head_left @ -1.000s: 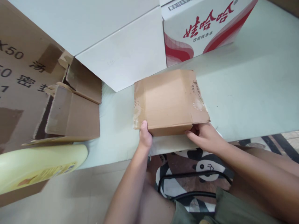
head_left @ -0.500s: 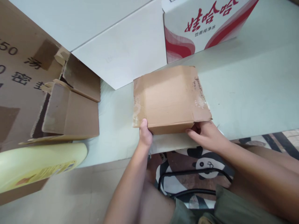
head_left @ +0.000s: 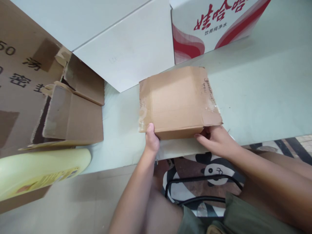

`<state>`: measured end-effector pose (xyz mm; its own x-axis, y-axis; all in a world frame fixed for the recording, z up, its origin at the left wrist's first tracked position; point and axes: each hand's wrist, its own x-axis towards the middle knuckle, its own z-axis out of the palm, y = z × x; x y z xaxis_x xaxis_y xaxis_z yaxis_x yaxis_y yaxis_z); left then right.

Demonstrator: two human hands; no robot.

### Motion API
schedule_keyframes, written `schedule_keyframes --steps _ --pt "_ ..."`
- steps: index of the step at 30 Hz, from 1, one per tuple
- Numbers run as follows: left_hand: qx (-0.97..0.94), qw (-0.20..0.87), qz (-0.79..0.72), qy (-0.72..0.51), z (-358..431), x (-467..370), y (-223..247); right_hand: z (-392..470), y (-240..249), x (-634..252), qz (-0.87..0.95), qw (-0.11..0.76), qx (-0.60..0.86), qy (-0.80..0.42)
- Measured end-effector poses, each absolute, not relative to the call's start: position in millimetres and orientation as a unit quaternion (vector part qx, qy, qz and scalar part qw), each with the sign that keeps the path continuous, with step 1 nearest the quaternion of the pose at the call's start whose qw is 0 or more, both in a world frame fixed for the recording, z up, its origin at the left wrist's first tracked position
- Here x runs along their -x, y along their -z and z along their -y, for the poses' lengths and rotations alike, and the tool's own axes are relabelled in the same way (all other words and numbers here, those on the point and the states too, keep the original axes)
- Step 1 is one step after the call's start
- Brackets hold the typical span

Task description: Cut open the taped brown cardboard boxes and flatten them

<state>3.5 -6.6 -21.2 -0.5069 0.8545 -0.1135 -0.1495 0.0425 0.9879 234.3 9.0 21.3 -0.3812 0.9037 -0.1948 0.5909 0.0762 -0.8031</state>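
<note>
A small brown cardboard box [head_left: 175, 99] sits near the front edge of the pale green table [head_left: 263, 91], its side flaps sticking out left and right with worn tape on them. My left hand [head_left: 152, 139] grips its front left corner, thumb on top of the flap and the other fingers hidden beneath. At the front right corner my right hand [head_left: 215, 139] holds the box from below the right flap, thumb against the front face; its fingertips are hidden under the cardboard.
Behind stand a large white box [head_left: 131, 48] and a white and red carton [head_left: 212, 29]. Open brown boxes [head_left: 85, 120] and a large printed carton [head_left: 14, 97] are at the left, with a yellow bottle [head_left: 46, 169] in front. Below is a panda-patterned chair [head_left: 195, 175].
The view has shifted very slightly. Both hands keep the same hold on the box, with its right flap a touch farther right.
</note>
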Motion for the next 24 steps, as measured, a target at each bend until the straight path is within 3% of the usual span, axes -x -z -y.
schedule_keyframes --steps 24 --pt "-0.308 0.403 -0.604 -0.615 7.9 -4.0 19.5 -7.4 -19.3 -235.5 0.712 0.198 0.525 -0.423"
